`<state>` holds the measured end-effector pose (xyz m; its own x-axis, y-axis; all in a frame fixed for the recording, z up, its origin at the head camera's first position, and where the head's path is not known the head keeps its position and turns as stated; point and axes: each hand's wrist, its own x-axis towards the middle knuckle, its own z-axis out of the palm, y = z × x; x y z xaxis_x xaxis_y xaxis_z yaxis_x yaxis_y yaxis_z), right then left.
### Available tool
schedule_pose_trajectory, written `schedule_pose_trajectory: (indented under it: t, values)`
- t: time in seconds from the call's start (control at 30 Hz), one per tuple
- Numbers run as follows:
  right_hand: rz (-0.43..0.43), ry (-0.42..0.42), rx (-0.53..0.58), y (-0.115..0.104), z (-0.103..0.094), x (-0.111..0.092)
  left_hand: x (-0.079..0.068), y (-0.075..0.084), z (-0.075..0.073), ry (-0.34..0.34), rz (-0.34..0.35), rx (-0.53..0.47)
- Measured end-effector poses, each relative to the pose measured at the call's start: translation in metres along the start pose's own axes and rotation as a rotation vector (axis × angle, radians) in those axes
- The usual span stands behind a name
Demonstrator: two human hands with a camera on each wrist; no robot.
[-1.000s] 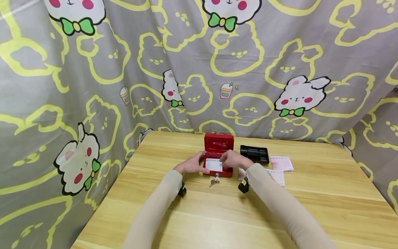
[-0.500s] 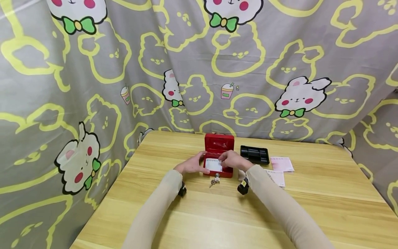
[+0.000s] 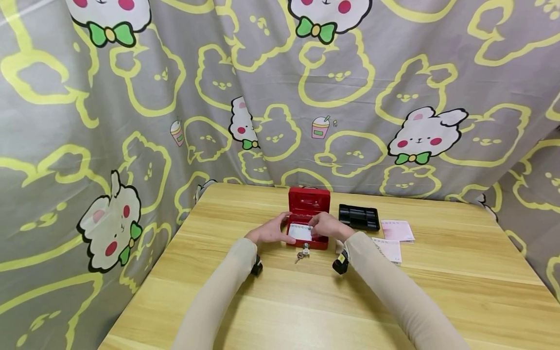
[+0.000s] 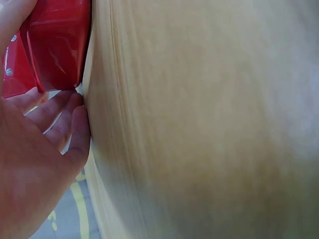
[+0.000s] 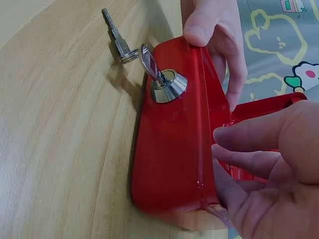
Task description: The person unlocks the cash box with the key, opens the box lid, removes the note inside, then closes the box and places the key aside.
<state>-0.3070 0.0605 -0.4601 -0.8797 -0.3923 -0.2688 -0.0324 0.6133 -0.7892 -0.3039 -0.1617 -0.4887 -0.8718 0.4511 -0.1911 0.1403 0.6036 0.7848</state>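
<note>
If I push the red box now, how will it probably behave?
The red box should be stiff, as it looks hard and glossy. Resting flat on the table, it would likely slide, not roll. Its raised lid might swing.

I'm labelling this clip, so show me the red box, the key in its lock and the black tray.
Red box (image 5: pixel 172 144), right wrist view: front wall.
Key (image 5: pixel 149 61), right wrist view: its broad head.
Black tray (image 3: pixel 359 218), head view: middle section.
</note>
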Motion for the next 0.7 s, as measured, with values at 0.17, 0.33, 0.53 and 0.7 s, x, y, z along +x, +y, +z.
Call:
schedule_pose_trajectory:
  t: [0.17,0.33,0.53,0.7]
  values:
    - [0.007,0.006,-0.036,-0.0016,-0.0002,0.0005,0.0015,-0.0007,-0.0003,0.003,0.005,0.029]
    - [0.014,0.005,-0.029,-0.0026,0.0002,0.0005,0.0016,-0.0012,-0.0005,-0.001,0.002,0.044]
    - [0.005,-0.016,-0.037,-0.0022,0.0012,0.0011,0.0002,-0.0005,-0.0005,0.002,0.01,0.041]
    - [0.006,-0.036,-0.05,-0.0038,0.0019,0.0024,-0.0022,0.0009,-0.0013,0.002,-0.002,0.034]
